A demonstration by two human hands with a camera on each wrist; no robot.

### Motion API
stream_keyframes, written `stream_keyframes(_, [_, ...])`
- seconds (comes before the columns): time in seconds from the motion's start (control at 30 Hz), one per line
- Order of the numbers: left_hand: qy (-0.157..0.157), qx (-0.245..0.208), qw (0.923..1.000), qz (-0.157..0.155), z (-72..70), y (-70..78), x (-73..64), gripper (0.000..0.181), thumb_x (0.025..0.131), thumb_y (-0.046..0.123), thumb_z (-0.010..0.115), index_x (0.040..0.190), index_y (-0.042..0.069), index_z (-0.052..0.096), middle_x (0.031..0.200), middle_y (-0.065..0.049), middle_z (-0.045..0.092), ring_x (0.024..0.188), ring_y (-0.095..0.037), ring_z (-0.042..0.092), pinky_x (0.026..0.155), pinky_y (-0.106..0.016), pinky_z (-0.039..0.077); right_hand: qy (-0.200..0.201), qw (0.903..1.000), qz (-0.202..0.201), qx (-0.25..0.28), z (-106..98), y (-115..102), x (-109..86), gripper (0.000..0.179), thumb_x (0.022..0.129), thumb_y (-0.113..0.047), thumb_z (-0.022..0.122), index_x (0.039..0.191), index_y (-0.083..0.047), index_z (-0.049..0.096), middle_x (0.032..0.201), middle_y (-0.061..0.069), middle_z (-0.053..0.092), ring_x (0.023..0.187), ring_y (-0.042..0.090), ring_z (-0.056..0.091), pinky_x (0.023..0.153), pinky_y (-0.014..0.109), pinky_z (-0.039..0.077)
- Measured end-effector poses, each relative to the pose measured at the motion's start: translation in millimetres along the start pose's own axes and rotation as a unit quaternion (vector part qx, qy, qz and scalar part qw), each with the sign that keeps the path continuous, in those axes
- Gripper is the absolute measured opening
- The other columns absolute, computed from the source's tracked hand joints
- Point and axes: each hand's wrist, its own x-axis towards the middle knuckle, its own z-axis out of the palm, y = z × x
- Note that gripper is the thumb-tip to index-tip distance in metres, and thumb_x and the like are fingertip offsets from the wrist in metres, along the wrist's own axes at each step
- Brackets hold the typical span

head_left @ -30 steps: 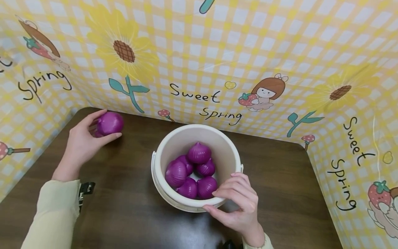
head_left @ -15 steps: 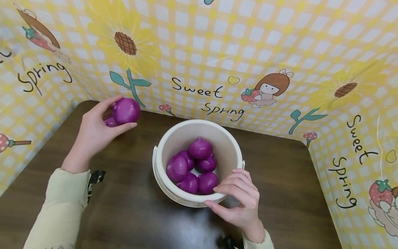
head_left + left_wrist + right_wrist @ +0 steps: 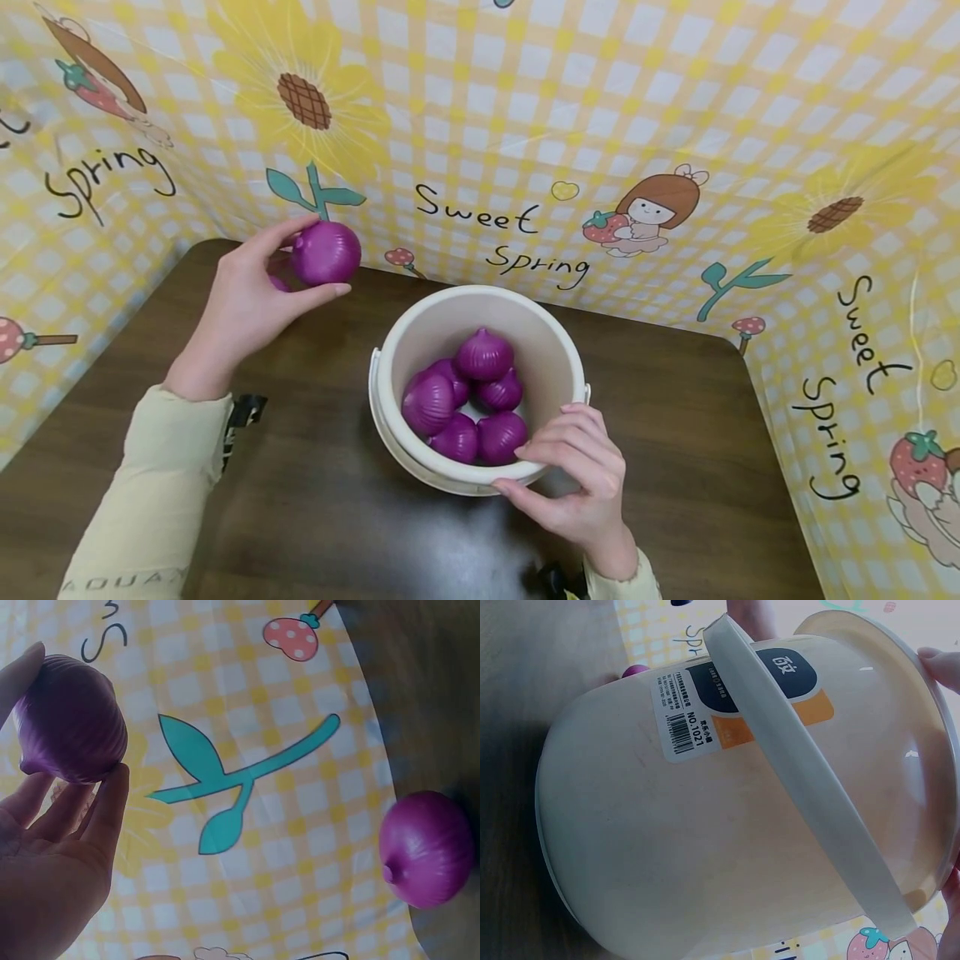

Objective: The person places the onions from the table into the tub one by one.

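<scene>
Left of the cream plastic bucket (image 3: 480,333), whose label reads "NO.1021", the left hand (image 3: 240,308) pinches a purple toy onion (image 3: 326,252) in the air; the right hand (image 3: 581,483) grips the bucket's near rim. Behind it, the backdrop (image 3: 600,125) reads "Sweet Spring".

this looks like a small staged tabletop booth rather than a lived-in room: a dark wood-grain counter (image 3: 675,433) is walled on three sides by a yellow gingham backdrop (image 3: 615,108) printed with sunflowers, cartoon girls, strawberries and the words "sweet spring", hiding any real room behind it.
</scene>
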Motion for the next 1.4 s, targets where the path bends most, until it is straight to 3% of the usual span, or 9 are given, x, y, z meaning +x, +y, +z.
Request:
stream_keyframes(0.27, [-0.007, 0.001, 0.9997, 0.025, 6.1, 11.9, 5.9, 0.082, 0.068, 0.021, 0.098, 0.142, 0.022, 0.062, 0.131, -0.002, 0.066, 0.106, -0.027, 0.065, 0.086, -0.013, 0.042, 0.001, 1.0000, -0.002, 0.000, 0.8, 1.0, 0.0, 0.027, 0.075, -0.026, 0.093, 0.081, -0.006, 0.076, 0.075, 0.004, 0.068, 0.070, 0.022, 0.060, 0.090, 0.045, 0.044])
stream_keyframes(0.47, [-0.028, -0.018, 0.9988, 0.037, 12.5, 21.3, 8.1, 0.082, 0.069, 0.019, 0.098, 0.142, 0.020, 0.060, 0.132, -0.002, 0.064, 0.114, -0.025, 0.063, 0.095, -0.037, 0.053, 0.001, 1.0000, -0.002, -0.001, 0.5, 1.1, -1.0, 0.027, 0.075, -0.026, 0.093, 0.081, -0.006, 0.076, 0.075, 0.004, 0.068, 0.070, 0.022, 0.060, 0.090, 0.046, 0.044])
stream_keyframes(0.67, [-0.044, -0.035, 0.9974, 0.045, 19.3, 30.4, 7.9, 0.084, 0.069, 0.020, 0.098, 0.143, 0.020, 0.057, 0.135, -0.001, 0.062, 0.113, -0.025, 0.065, 0.096, -0.031, 0.052, 0.001, 1.0000, -0.001, 0.000, 0.1, 0.7, -0.9, 0.028, 0.075, -0.026, 0.093, 0.080, -0.005, 0.076, 0.075, 0.004, 0.068, 0.070, 0.022, 0.060, 0.089, 0.046, 0.044])
stream_keyframes(0.8, [-0.056, -0.035, 0.9962, 0.057, 24.1, 35.9, 7.2, 0.082, 0.069, 0.022, 0.098, 0.141, 0.020, 0.058, 0.134, 0.002, 0.062, 0.109, -0.021, 0.065, 0.094, -0.041, 0.053, 0.001, 1.0000, 0.000, 0.000, 0.3, 0.2, 0.6, 0.028, 0.075, -0.026, 0.093, 0.080, -0.005, 0.075, 0.075, 0.004, 0.068, 0.070, 0.022, 0.060, 0.090, 0.045, 0.044])
stream_keyframes(1.0, [-0.076, -0.028, 0.9920, 0.097, 30.7, 43.3, 3.0, 0.084, 0.068, 0.018, 0.098, 0.141, 0.014, 0.056, 0.132, 0.000, 0.063, 0.110, -0.018, 0.065, 0.093, -0.034, 0.054, 0.001, 1.0000, 0.000, 0.002, 0.2, -0.5, 1.7, 0.028, 0.075, -0.026, 0.092, 0.080, -0.005, 0.075, 0.075, 0.004, 0.068, 0.069, 0.022, 0.060, 0.090, 0.045, 0.044])
stream_keyframes(1.4, [-0.073, -0.038, 0.9833, 0.162, 33.2, 63.3, -4.7, 0.086, 0.064, 0.014, 0.100, 0.139, 0.012, 0.058, 0.136, 0.003, 0.062, 0.115, -0.016, 0.062, 0.095, -0.034, 0.053, 0.002, 1.0000, 0.000, 0.004, 0.1, -0.7, 0.8, 0.028, 0.074, -0.026, 0.093, 0.081, -0.006, 0.076, 0.075, 0.004, 0.068, 0.070, 0.022, 0.060, 0.089, 0.045, 0.044])
